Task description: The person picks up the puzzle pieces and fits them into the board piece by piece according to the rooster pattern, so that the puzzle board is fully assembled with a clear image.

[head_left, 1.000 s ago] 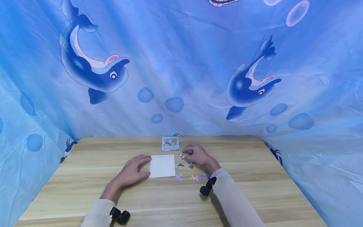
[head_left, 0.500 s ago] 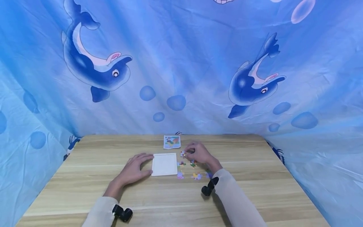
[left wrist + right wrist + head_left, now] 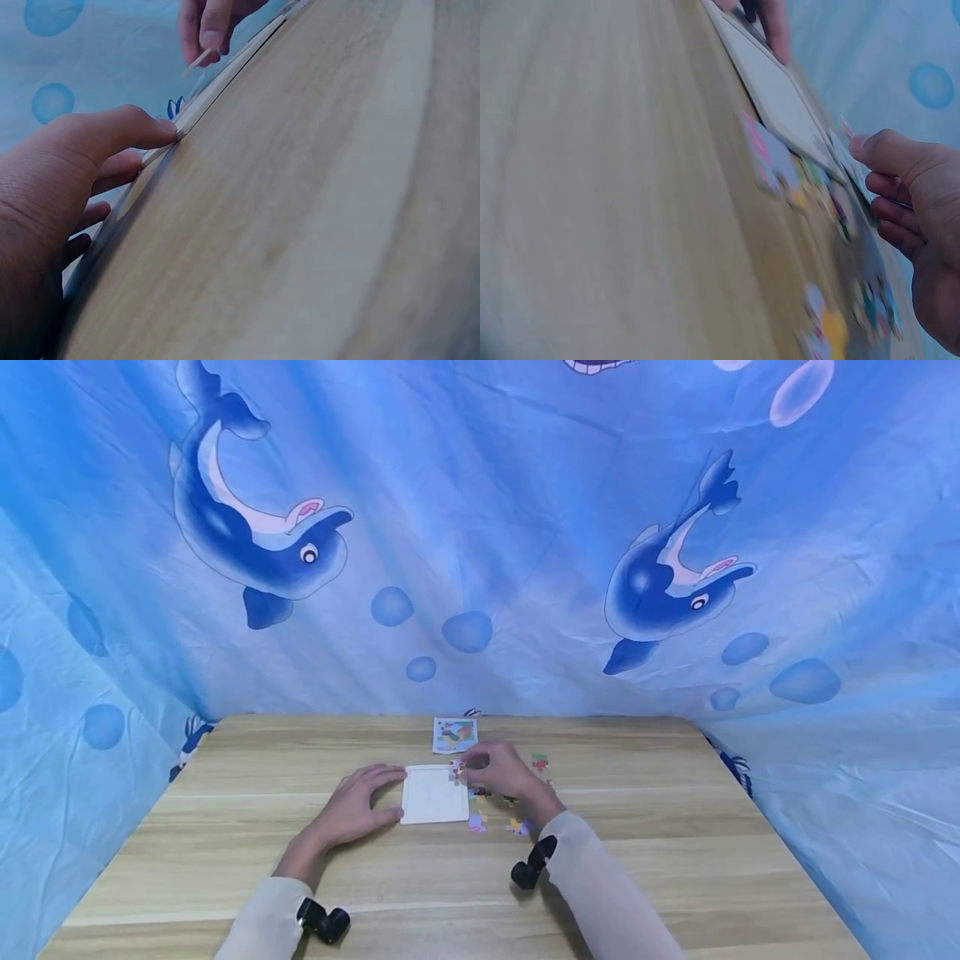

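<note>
My right hand pinches a small jigsaw puzzle piece between thumb and fingertips, over the upper right corner of the white puzzle tray. Seen from the left wrist, the puzzle piece is tilted and raised above the tray. My left hand rests at the tray's left edge, thumb at the near corner and fingers at the far one. In the left wrist view the thumb of my left hand presses on the tray's rim. More puzzle pieces lie beside the tray, partly hidden under the right forearm.
Behind the tray lies a square picture card. A red and green puzzle piece is to the right of my right hand. The wooden table ends at a blue curtain printed with dolphins.
My right hand has picked up the puzzle piece from right of the tray and carried it left, over the tray's corner. My left hand stays at the tray's edge.
</note>
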The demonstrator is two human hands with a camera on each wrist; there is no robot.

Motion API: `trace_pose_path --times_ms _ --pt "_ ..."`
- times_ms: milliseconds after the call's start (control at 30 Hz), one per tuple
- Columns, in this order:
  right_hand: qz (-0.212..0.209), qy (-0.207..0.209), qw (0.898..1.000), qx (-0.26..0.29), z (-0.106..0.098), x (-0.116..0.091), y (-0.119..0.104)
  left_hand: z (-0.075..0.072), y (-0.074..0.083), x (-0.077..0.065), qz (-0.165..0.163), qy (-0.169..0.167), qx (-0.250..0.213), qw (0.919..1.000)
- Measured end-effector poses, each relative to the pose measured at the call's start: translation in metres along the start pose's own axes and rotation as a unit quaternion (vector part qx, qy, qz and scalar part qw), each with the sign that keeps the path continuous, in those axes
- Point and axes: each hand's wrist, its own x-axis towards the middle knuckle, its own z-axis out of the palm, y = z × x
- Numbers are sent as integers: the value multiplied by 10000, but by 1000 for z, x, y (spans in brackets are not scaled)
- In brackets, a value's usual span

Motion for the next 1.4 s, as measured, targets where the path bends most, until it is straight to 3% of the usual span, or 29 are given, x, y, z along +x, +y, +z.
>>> trace_pose_path --times_ms 167,400,667,833,1400 --pt "-234 1 9995 -199 17 7 -10 1 1 -1 31 20 -44 10000" --pt "-195 -53 9997 -98 31 17 -20 -1 1 0 89 90 24 9999" --pt "-306 37 9973 -667 44 25 -24 0 3 1 55 -21 10 10000" --pt "-143 20 9973 -722 49 26 -26 0 3 0 91 6 47 9999" --pt "-211 21 9958 -896 54 27 -29 -2 1 -1 152 69 49 9998"
